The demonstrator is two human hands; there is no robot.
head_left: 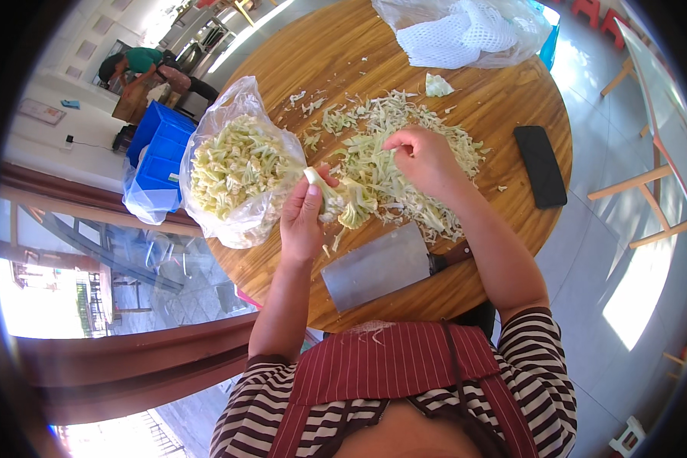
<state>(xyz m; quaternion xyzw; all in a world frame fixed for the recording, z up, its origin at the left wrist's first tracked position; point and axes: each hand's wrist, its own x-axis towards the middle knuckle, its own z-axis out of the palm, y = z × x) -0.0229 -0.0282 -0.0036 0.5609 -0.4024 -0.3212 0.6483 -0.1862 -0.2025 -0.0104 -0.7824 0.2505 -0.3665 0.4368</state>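
Note:
My left hand (304,214) is closed round the pale stem of a piece of cauliflower (351,202), its loose florets pointing right. My right hand (427,159) is a little way off, above a wide heap of shredded stem trimmings (378,137). Its fingers are curled in a pinch, and whatever is between them is hidden. To the left of my left hand, a clear plastic bag (271,229) stands open, full of small cauliflower florets (237,164). A cleaver (378,267) with a dark wooden handle lies flat on the table, nearest my body.
The round wooden table (313,46) carries a black phone (540,166) at right and a plastic bag with white foam netting (466,34) at the far edge. Blue crates (160,137) stand left of the table. Farther off, a person in green (141,61) bends over.

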